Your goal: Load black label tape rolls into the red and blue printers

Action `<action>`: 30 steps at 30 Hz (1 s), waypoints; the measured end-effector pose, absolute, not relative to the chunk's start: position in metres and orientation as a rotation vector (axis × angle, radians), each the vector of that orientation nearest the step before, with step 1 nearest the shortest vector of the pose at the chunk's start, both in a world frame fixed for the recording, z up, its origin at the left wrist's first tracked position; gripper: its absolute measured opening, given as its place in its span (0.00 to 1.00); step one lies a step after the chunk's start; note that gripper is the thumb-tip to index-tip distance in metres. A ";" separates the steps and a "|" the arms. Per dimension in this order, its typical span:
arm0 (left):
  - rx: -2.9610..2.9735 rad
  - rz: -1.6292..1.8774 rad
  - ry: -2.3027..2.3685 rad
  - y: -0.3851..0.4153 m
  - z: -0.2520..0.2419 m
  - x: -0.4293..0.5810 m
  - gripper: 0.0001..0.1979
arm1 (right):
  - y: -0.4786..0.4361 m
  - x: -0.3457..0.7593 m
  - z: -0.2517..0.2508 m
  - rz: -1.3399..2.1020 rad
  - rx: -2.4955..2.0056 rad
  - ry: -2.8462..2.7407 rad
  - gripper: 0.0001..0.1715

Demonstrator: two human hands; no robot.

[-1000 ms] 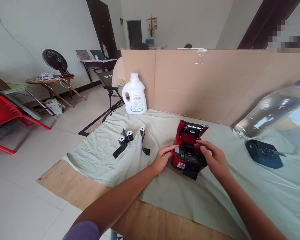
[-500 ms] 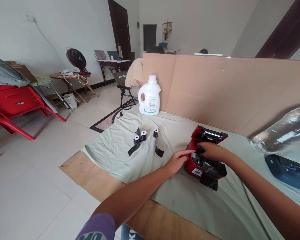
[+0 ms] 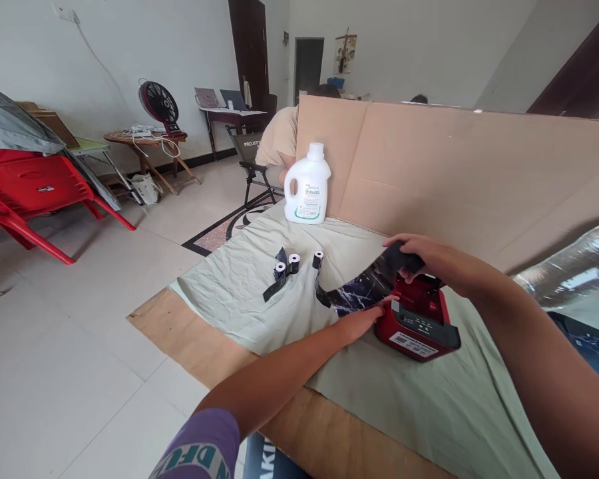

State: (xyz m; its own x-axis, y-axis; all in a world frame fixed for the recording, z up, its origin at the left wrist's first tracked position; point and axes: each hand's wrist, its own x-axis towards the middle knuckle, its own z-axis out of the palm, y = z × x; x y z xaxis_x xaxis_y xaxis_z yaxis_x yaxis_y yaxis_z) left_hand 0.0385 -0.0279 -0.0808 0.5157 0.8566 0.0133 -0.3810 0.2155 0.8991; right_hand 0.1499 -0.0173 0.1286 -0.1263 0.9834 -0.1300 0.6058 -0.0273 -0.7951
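A small red printer (image 3: 416, 319) with a black front stands on the pale green cloth (image 3: 259, 293). My right hand (image 3: 424, 256) is above it, closed round a black paper roll (image 3: 397, 256). From that roll a dark strip (image 3: 359, 289) trails down to the left. My left hand (image 3: 364, 321) lies with fingers stretched out against the printer's left side, under the end of the strip. Two small black rolls (image 3: 285, 266) and a third roll (image 3: 318, 259) with a loose tail lie on the cloth to the left.
A white detergent jug (image 3: 307, 185) stands at the back against a cardboard wall (image 3: 454, 173). A clear plastic bottle (image 3: 574, 266) and a dark blue device (image 3: 592, 342) are at the right. A person sits behind the cardboard. Red chairs (image 3: 34, 193) and a fan (image 3: 158, 105) stand at the left.
My right hand has lifted the black roll up out of the printer, drawing the dark strip out to the left. My left hand stayed at the printer's side.
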 end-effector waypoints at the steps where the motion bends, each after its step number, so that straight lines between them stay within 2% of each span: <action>1: 1.054 0.936 0.568 -0.028 -0.080 0.038 0.22 | -0.011 0.141 0.128 1.109 -1.633 -1.715 0.11; 4: 1.131 1.003 0.549 -0.028 -0.080 0.037 0.24 | 0.006 0.120 0.120 1.369 -1.537 -1.576 0.07; 7: 1.149 1.027 0.513 -0.027 -0.082 0.038 0.24 | 0.019 0.106 0.110 1.504 -1.467 -1.478 0.12; 11: 1.138 1.034 0.509 -0.025 -0.085 0.039 0.23 | 0.036 0.091 0.099 1.424 -1.435 -1.470 0.18; 18: 1.150 1.044 0.484 -0.019 -0.098 0.045 0.24 | 0.071 0.062 0.080 1.231 -1.240 -1.585 0.12; 21: 1.126 1.022 0.522 -0.017 -0.100 0.047 0.24 | 0.084 0.043 0.075 1.209 -1.237 -1.474 0.08; 25: 1.111 1.049 0.492 -0.017 -0.096 0.047 0.17 | 0.097 0.017 0.073 1.357 -1.283 -1.233 0.03; 28: 1.097 1.080 0.434 -0.019 -0.092 0.046 0.11 | 0.108 0.001 0.067 1.354 -1.285 -1.281 0.03; 30: 1.085 1.079 0.409 -0.021 -0.089 0.046 0.13 | 0.116 -0.008 0.060 1.278 -1.320 -1.339 0.05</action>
State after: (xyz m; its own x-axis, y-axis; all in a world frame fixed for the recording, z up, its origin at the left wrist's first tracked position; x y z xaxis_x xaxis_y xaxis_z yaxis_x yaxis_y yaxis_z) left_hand 0.0456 -0.0212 -0.0889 0.4618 0.8607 0.2144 -0.5020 0.0543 0.8632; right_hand -0.0082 0.1157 0.0604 -0.0912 0.9919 -0.0883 0.1341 -0.0756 -0.9881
